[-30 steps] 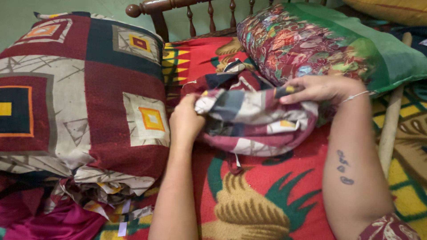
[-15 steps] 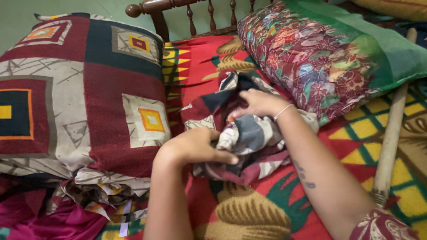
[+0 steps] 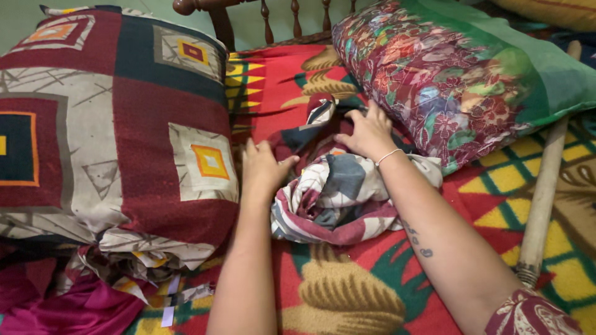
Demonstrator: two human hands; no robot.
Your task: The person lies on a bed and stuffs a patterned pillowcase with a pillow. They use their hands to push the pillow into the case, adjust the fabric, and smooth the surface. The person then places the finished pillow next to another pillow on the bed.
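Note:
A crumpled patterned cloth (image 3: 338, 198) in maroon, grey and white lies bunched on the red blanket (image 3: 372, 279). My left hand (image 3: 264, 167) presses on the bundle's left side with its fingers spread over the fabric. My right hand (image 3: 367, 129) rests on the far top of the bundle, fingers pushing into the folds, close against the floral pillow (image 3: 447, 74). A thin bracelet circles my right wrist.
A large maroon and grey geometric pillow (image 3: 112, 124) fills the left. The green-edged floral pillow lies at the back right. A wooden headboard (image 3: 261, 15) runs along the top. A wooden stick (image 3: 543, 192) lies at the right. Loose magenta fabric (image 3: 74, 304) sits at the bottom left.
Both hands moved further away onto the top of the bundle. The cloth has been pressed down and rolled tighter, away from the floral pillow's front.

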